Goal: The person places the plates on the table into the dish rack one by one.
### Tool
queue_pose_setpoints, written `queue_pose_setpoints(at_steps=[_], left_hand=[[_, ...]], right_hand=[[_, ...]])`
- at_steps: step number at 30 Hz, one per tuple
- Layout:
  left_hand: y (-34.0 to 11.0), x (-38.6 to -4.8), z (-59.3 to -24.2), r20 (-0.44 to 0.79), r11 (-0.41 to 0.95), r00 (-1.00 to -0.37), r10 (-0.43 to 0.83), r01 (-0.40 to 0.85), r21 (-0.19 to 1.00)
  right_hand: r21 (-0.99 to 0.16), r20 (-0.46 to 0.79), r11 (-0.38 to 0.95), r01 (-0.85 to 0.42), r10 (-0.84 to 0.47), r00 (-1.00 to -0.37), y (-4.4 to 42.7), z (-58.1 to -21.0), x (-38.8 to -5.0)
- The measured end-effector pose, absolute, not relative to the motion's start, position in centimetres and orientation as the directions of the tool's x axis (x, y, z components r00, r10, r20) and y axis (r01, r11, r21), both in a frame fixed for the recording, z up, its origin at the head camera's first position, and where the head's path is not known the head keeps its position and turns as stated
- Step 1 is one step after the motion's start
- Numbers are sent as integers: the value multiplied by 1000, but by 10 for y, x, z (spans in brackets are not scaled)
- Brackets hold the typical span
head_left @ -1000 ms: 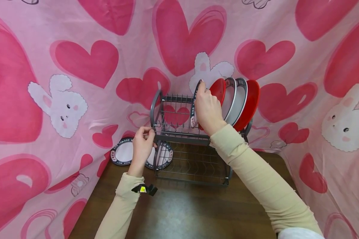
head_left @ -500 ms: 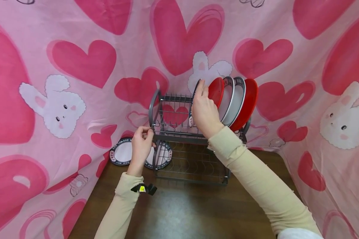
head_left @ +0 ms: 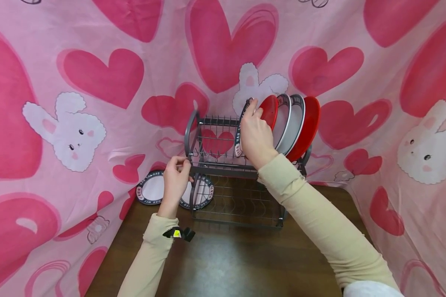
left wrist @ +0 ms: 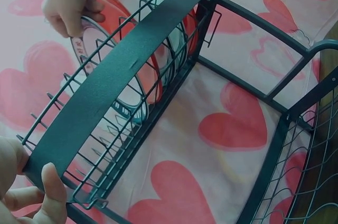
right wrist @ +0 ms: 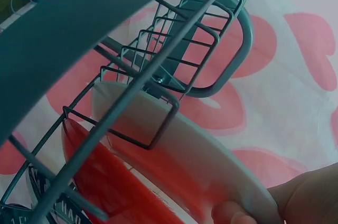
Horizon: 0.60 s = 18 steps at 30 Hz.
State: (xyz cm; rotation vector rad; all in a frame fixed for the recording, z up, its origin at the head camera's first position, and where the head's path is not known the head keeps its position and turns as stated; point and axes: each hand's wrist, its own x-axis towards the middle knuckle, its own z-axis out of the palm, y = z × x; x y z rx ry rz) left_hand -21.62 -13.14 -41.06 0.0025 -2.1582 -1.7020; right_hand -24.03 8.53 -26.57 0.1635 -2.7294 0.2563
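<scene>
A two-tier dark metal dish rack (head_left: 223,170) stands ahead of me. At the front left corner of its upper tier, my left hand (head_left: 175,181) grips the frame; the left wrist view shows the thumb (left wrist: 53,187) against the broad front bar. My right hand (head_left: 258,134) pinches the top rim of a white plate (head_left: 238,144) with a dark lettered border, which stands on edge in the upper tier. Its pale underside (right wrist: 206,166) fills much of the right wrist view. Just right of it stands a red plate (head_left: 269,108), then white plates (head_left: 296,123) and another red plate (head_left: 310,128).
Two more dark-rimmed plates, a left one (head_left: 152,189) and one partly behind the rack (head_left: 203,192), lie at the left on the brown table (head_left: 223,264). The lower wire tier (head_left: 241,202) holds no plates. A pink heart-patterned cloth (head_left: 107,78) hangs behind.
The white plate has tilted slightly in my right hand; more of its lettered border shows than half a second ago. My left hand stays on the rack's corner.
</scene>
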Motion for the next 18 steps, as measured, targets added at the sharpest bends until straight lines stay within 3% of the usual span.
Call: queue_pose_setpoints(at_steps=[7, 18], left_hand=[[-131, -216, -410, 302, 257, -924, -235, 240, 936], [-131, -216, -410, 297, 256, -926, -236, 235, 938]], right_hand=[[-159, 365, 980, -120, -55, -929, 84, -263, -240], [-60, 383, 996, -69, -41, -923, 80, -263, -240]])
